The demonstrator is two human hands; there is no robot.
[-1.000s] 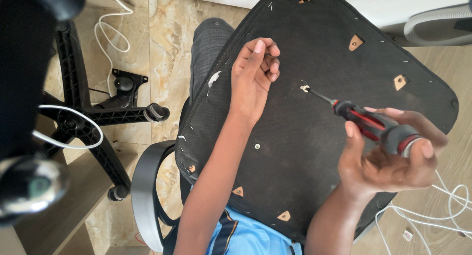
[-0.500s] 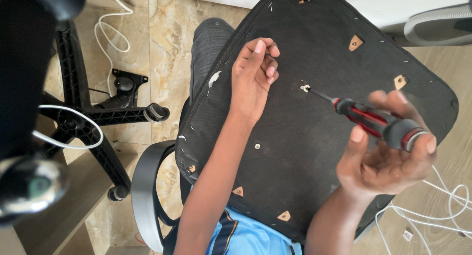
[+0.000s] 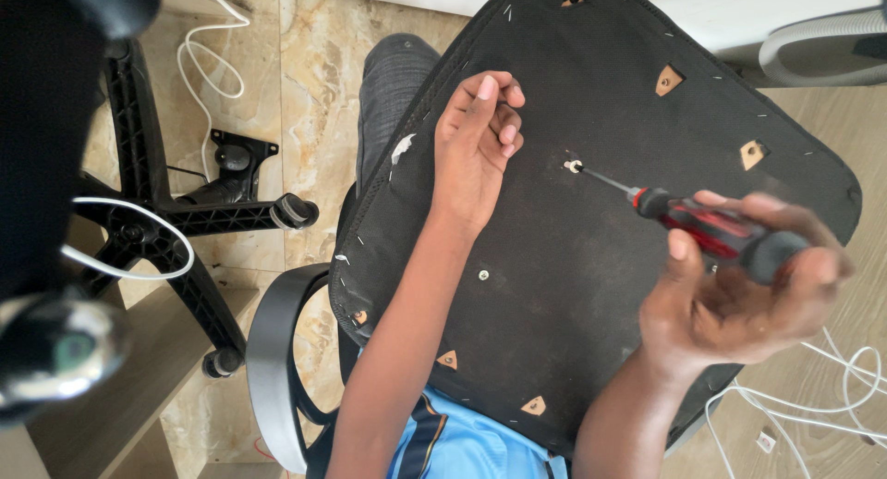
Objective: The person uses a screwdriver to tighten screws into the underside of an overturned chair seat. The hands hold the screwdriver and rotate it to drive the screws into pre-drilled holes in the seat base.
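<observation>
Screwdriver [image 3: 711, 231], red and black, is gripped in the right hand [image 3: 739, 294], fingers wrapped round the handle and thumb raised beside it; its tip is seated in a screw [image 3: 574, 166] near the middle of the seat underside [image 3: 573, 285]. The seat is propped on the person's lap, black lining upward. The left hand [image 3: 476, 151] is laid flat on the lining just left of the screw, fingers loosely curled with nothing held. A second screw [image 3: 483, 275] is seen lower down, set flush. Several wooden mounting holes [image 3: 669, 80] at the edges are shown bare. The screw at the tip is judged only partly driven or partly withdrawn; which cannot be told. Farther off, on the floor at left, a wheeled chair base [image 3: 185, 216] and a detached bracket [image 3: 236, 156] are seen, unattached to the seat.
</observation>
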